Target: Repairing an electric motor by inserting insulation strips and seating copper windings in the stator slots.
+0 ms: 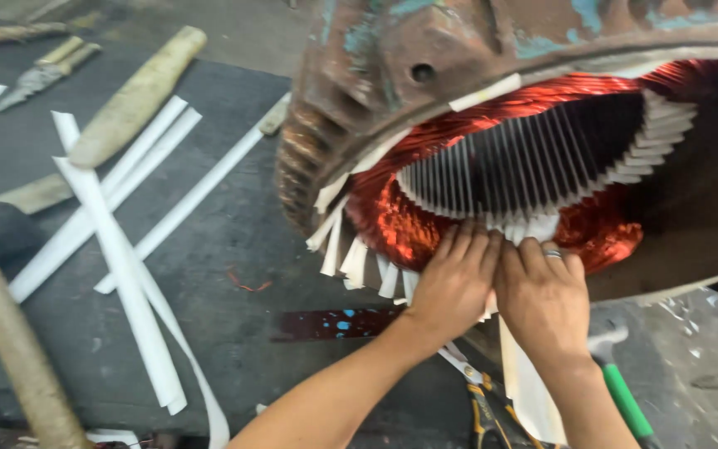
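A dark, worn workbench (234, 274) is lying strewn with white paper strips (118, 249) on the left, wooden sticks among them. On the right, a rusty stator (392, 58) is lying on its side, red copper windings (400, 224) showing. Both hands are pressing side by side at its near rim: left hand (456, 283) and right hand (544, 295), fingers together, flat on white slot paper (533, 226). Steady, even fingertip pressure seems best, keeping the paper unbent.

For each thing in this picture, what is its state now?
Motor stator: lying on its side, bore open.
Copper windings: exposed.
White paper strips: loose, scattered on the mat.
Left hand: fingers pressing on the slot papers.
Right hand: same, ring on one finger.
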